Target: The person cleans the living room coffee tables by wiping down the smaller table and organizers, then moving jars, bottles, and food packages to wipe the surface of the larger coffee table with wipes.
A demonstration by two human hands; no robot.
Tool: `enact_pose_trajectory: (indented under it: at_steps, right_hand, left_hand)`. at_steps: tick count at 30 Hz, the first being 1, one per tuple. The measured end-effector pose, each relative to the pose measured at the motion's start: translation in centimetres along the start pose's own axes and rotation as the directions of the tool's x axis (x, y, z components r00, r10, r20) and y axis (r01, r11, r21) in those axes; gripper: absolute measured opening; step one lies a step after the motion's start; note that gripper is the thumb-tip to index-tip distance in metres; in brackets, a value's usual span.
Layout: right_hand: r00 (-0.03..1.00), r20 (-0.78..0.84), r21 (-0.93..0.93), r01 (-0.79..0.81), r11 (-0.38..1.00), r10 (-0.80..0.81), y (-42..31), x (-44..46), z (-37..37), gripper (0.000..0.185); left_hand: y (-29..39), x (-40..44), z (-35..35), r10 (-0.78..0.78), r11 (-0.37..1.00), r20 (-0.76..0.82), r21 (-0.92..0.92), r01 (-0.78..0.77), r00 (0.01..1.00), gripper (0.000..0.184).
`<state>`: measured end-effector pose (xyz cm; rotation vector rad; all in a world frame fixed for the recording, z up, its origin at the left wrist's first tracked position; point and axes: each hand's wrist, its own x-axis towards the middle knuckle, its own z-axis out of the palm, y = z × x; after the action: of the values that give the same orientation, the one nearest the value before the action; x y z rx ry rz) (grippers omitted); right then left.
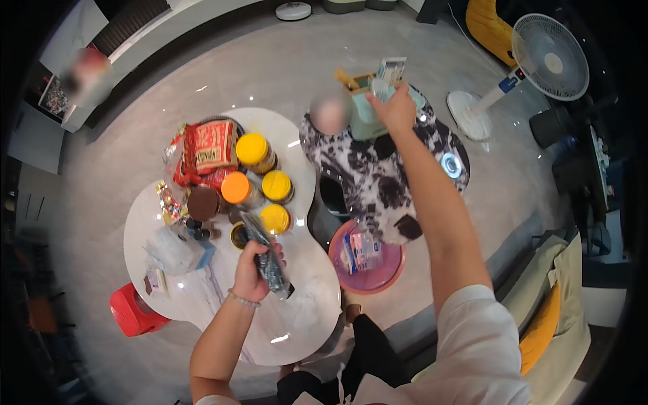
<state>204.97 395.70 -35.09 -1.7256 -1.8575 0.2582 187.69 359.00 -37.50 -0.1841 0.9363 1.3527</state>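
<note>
My left hand (pixel 254 271), with a beaded bracelet at the wrist, is closed around a long dark object in shiny clear plastic (pixel 271 268), which looks like a wrapped remote control. It is held above the white table (pixel 304 324). My right hand (pixel 398 110) reaches far forward to a green storage box (pixel 366 120) on the black-and-white patterned table (pixel 378 175). Its fingers are curled at the box's top, by a pale, see-through item (pixel 381 88) that I cannot make out. A light-coloured packet (pixel 391 67) stands up just behind those fingers.
Several lidded jars, including a yellow-lidded jar (pixel 253 150), stand near red snack packets (pixel 214 145). A plastic bag (pixel 172 250) lies at left. A pink round bin (pixel 395 266) holding packets sits between the tables and sofa (pixel 503 297). A fan (pixel 472 115) stands at right; a red stool (pixel 131 310) at left.
</note>
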Motion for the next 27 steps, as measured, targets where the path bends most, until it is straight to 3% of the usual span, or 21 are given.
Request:
enact_pose_trajectory:
  at_steps: [1,2,4,6,7,9,10,11,14,17,20,23,24,26,27]
  right_hand:
    - [0.997,0.052,-0.072,-0.059,0.996,0.063,0.1,1.0,0.3,0.065]
    - [0.988,0.142,-0.079,-0.05,0.996,0.061,0.7,1.8,0.8,0.061]
    - [0.969,0.237,-0.076,-0.051,0.996,0.068,1.9,3.7,0.2,0.057]
    - [0.906,0.39,-0.212,0.259,0.942,-0.162,3.6,5.7,-1.3,0.042]
    - [0.908,0.39,-0.206,0.25,0.946,-0.155,5.0,6.8,-1.7,0.042]
    - [0.84,0.263,-0.112,0.515,0.85,-0.474,8.4,8.6,-2.2,0.038]
    - [0.804,0.289,0.007,0.541,0.841,-0.52,9.9,9.5,-2.2,0.043]
    - [0.805,0.289,0.009,0.539,0.842,-0.518,10.4,10.0,-2.5,0.043]
    - [0.802,0.233,0.254,0.496,0.831,-0.55,11.2,9.2,-3.0,0.046]
    - [0.812,0.116,0.354,0.504,0.788,-0.572,12.1,8.0,-3.9,0.043]
    - [0.84,0.118,0.402,0.448,0.798,-0.53,13.4,6.8,-4.9,0.039]
    - [0.857,0.149,0.425,0.395,0.814,-0.494,14.4,6.5,-6.3,0.037]
    - [0.866,0.152,0.426,0.378,0.822,-0.477,14.7,6.4,-6.6,0.036]
    - [0.876,0.153,0.43,0.358,0.829,-0.457,15.2,6.3,-7.0,0.035]
    - [0.885,0.141,0.441,0.344,0.829,-0.443,15.3,6.3,-7.3,0.034]
  left_hand:
    - [0.6,0.6,2.8,-0.025,0.999,-0.03,0.02,0.026,0.999,0.028]
    - [0.9,1.3,5.8,0.09,0.995,-0.081,0.037,-0.087,0.993,0.031]
    - [2.8,2.9,10.5,0.119,0.986,0.027,0.11,-0.121,0.993,0.03]
    - [4.7,4.6,16.3,0.217,0.952,0.079,0.205,-0.229,0.973,0.033]
    - [5.4,5.7,19.3,0.286,0.914,0.114,0.265,-0.307,0.951,0.037]
    - [6.5,9.3,24.3,0.411,0.812,0.212,0.358,-0.462,0.887,0.044]
    - [6.9,11.4,26.4,0.461,0.754,0.247,0.398,-0.523,0.852,0.044]
    - [7.3,13.7,28.3,0.508,0.689,0.285,0.432,-0.582,0.813,0.045]
    - [8.0,20.8,31.4,0.537,0.642,0.276,0.479,-0.599,0.797,0.046]
    - [7.9,25.8,32.2,0.572,0.589,0.211,0.567,-0.576,0.793,0.048]
    - [7.7,27.2,33.4,0.636,0.471,0.146,0.704,-0.531,0.758,0.047]
    - [7.4,28.0,34.4,0.783,0.271,0.066,0.859,-0.434,0.618,0.043]
    - [7.2,28.3,34.6,0.781,0.265,0.069,0.863,-0.431,0.62,0.043]
    - [6.6,29.1,34.6,0.908,0.199,-0.025,0.904,-0.378,0.419,0.049]
    - [6.4,29.4,34.7,0.907,0.194,-0.019,0.905,-0.378,0.42,0.049]
